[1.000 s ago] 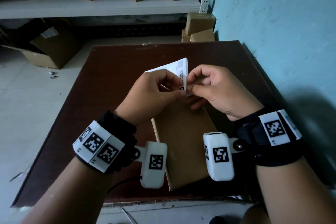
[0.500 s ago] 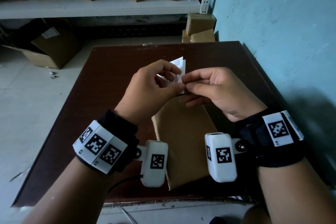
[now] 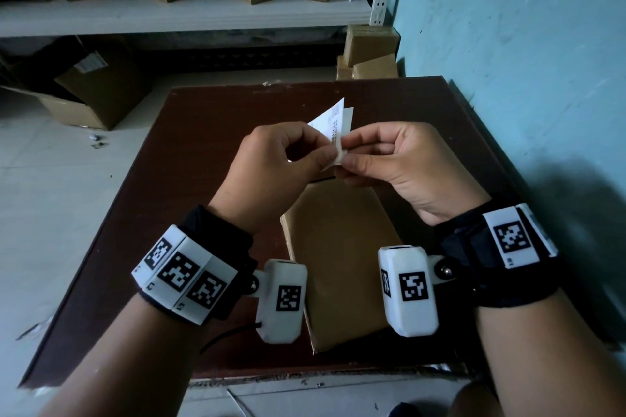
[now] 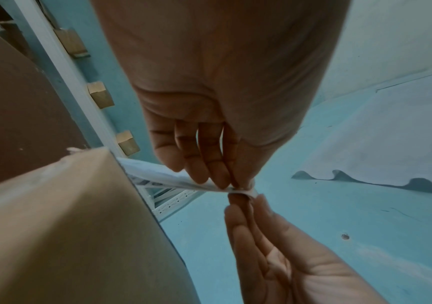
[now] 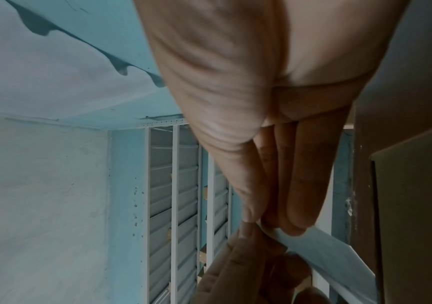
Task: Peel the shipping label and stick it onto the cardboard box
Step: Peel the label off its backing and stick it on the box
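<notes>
Left hand, right hand raised, fingers apparently pinching, tips meeting.

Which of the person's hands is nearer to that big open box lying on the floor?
Left. The left hand is on the open box's side of the table; the right hand is farther over, toward the blue wall.

Shipping label print too small to read; cardboard box far edge hidden behind both hands' fingers.
</notes>
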Tool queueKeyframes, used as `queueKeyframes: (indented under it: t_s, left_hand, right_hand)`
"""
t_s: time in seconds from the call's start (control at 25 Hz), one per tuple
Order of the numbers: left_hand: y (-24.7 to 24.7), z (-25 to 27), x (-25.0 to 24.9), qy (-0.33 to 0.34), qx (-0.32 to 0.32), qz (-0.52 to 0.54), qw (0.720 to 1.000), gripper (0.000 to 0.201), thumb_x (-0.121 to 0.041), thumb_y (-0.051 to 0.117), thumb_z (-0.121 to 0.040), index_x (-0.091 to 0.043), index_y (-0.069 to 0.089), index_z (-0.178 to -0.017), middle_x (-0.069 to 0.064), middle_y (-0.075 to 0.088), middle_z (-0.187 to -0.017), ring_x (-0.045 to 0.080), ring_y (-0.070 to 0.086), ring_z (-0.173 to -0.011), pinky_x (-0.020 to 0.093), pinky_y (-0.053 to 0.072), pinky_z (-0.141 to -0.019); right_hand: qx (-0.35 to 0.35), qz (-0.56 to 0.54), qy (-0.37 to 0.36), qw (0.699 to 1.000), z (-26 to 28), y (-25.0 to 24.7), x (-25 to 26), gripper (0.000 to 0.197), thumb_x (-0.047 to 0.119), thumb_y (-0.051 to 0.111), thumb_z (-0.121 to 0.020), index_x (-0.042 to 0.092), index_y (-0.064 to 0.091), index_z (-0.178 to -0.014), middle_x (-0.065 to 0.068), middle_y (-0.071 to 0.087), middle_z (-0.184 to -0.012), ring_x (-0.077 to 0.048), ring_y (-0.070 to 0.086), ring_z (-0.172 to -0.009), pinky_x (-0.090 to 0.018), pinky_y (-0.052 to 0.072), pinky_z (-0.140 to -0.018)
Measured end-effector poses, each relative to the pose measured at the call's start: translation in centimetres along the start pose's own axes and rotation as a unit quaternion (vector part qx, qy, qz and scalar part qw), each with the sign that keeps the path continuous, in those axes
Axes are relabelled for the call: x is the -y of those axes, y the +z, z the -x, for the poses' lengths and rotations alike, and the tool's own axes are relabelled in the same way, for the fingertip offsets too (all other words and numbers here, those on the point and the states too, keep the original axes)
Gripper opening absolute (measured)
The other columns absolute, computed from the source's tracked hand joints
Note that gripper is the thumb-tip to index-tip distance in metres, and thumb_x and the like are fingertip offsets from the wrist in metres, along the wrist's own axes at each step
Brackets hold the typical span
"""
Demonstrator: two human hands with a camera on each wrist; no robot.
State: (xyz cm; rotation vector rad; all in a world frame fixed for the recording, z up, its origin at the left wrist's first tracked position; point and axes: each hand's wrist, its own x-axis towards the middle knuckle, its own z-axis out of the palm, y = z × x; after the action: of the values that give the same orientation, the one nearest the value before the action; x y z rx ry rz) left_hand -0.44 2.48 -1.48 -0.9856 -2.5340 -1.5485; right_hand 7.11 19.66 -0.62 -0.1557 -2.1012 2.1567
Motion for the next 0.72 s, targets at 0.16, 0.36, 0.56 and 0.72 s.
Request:
queueKeyframes:
  t_s: [0.16,0.36,0.56,0.72]
  left_hand:
    - [-0.04,0.02,0.0,-0.004,0.004,0.016,1.0,0.004,-0.021,0.074,-0.088,-0.018,0.075,-0.088,-0.006,0.073,-0.078,0.006,0.069,-0.073,0.02,0.055,-0.067]
    - [-0.06,0.06,-0.14,-0.006,0.005,0.021,1.0,0.003,-0.02,0.074,-0.088,-0.018,0.075,-0.088,-0.006,0.074,-0.078,0.006,0.07,-0.072,0.019,0.054,-0.067]
    - [-0.13,0.11,-0.19,-0.002,0.012,0.012,1.0,0.005,-0.021,0.073,-0.088,-0.017,0.075,-0.089,-0.005,0.074,-0.079,0.01,0.071,-0.075,0.028,0.059,-0.071]
    - [-0.1,0.14,-0.25,0.005,0.015,-0.001,1.0,0.004,-0.022,0.073,-0.087,-0.019,0.074,-0.088,-0.007,0.073,-0.078,0.006,0.069,-0.074,0.022,0.054,-0.068]
  right_hand:
    - [0.0,0.001,-0.001,1.0,0.11,-0.03,0.16,0.03,0.01,0.075,-0.07,0.005,0.071,-0.1,-0.01,0.077,-0.082,-0.017,0.076,-0.073,-0.023,0.061,-0.065]
    - [0.004,0.007,0.0,1.0,0.17,-0.01,0.24,0.026,0.008,0.074,-0.072,0.009,0.071,-0.098,-0.008,0.078,-0.082,-0.016,0.077,-0.074,-0.023,0.061,-0.064]
    - [0.003,0.019,-0.003,1.0,0.19,-0.05,0.17,0.021,0.002,0.073,-0.079,0.01,0.071,-0.098,-0.007,0.078,-0.082,-0.018,0.077,-0.076,-0.024,0.061,-0.065]
    - [-0.007,0.034,-0.007,0.999,0.18,0.07,0.29,0.019,0.0,0.074,-0.081,0.008,0.071,-0.098,-0.011,0.077,-0.083,-0.018,0.077,-0.075,-0.025,0.061,-0.065]
